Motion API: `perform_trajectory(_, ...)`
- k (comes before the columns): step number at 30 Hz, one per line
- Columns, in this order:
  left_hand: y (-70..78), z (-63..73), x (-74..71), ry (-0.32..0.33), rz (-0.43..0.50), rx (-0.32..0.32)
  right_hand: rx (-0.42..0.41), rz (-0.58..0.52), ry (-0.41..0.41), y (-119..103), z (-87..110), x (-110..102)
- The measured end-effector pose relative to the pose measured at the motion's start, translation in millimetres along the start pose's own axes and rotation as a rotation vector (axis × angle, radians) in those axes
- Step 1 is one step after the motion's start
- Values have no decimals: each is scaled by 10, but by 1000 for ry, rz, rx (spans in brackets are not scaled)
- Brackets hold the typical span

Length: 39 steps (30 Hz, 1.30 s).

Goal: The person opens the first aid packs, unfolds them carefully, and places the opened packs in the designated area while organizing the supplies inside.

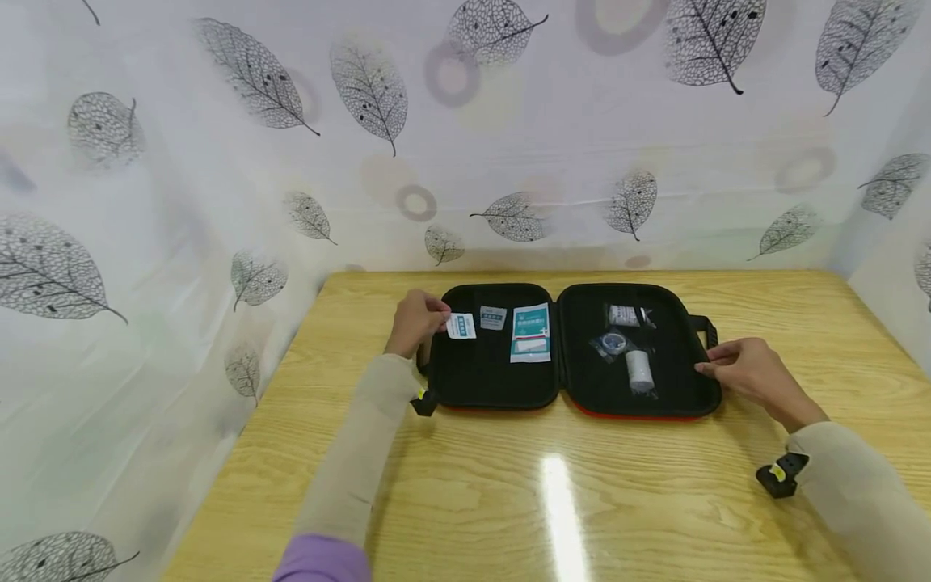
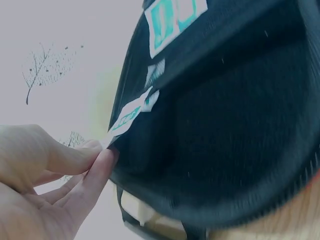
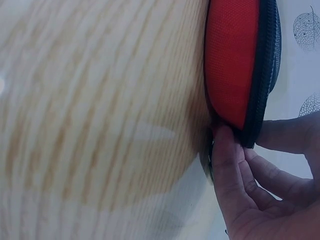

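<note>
A case with black lining (image 1: 494,388) and a red outside (image 3: 232,60) lies unfolded on the table. Between thumb and fingers, my left hand (image 1: 416,322) pinches a small white sachet with teal print (image 1: 461,326) over the left half. Another small sachet (image 1: 493,318) and a larger teal-and-white packet (image 1: 530,333) lie in that half. My right hand (image 1: 752,373) grips the case's right rim near the handle (image 1: 704,327), thumb on the edge and fingers against the outer side. In the right half are a white roll (image 1: 639,370), a clear-wrapped round item (image 1: 613,343) and a clear-wrapped printed item (image 1: 624,315).
The wooden table (image 1: 480,493) extends around the case, with a bright light reflection in front. A leaf-patterned sheet (image 1: 509,145) hangs behind the table and along its left side. The case's other handle (image 2: 145,225) juts out below the left hand.
</note>
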<state>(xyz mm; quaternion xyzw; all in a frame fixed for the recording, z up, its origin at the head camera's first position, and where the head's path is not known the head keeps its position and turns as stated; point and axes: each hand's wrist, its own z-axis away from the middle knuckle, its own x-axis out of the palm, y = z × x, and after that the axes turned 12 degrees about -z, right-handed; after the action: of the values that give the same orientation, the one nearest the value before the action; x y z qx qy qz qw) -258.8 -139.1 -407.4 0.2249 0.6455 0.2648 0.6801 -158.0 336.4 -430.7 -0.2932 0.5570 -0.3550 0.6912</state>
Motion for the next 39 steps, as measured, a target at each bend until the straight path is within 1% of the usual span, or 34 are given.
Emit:
perform_trajectory(3, -42, -10, -8, -3, -32, -13, 4, 3, 6, 9, 1, -8)
perform_trajectory(6, -55, -19, 19, -18, -49, -23, 10, -2, 6, 13, 4, -10)
perform_trajectory(10, -22, -12, 84, -28, -104, -11, 12, -13, 10, 11, 8, -1)
perform_trajectory(17, 22, -24, 223, -34, -103, 24, 1, -7, 16, -5, 4, 22)
perform_trajectory(19, 30, -35, 258, -36, -127, 39, -2, -5, 16, -6, 4, 24)
perform_trajectory(22, 49, -43, 302, -43, -146, 42, -3, -3, 16, -8, 4, 23)
perform_trajectory(28, 85, -28, 363, -51, -112, 36, -5, -5, 17, -4, 5, 12)
perform_trajectory(35, 100, -32, 419, -67, -75, 9, 4, -16, 18, 0, 5, 4)
perform_trajectory(38, 114, -46, 418, -64, -91, 8, 6, -13, 23, 3, 7, -2)
perform_trajectory(39, 122, -50, 410, -59, -113, 13, 5, -11, 24, 5, 8, -5)
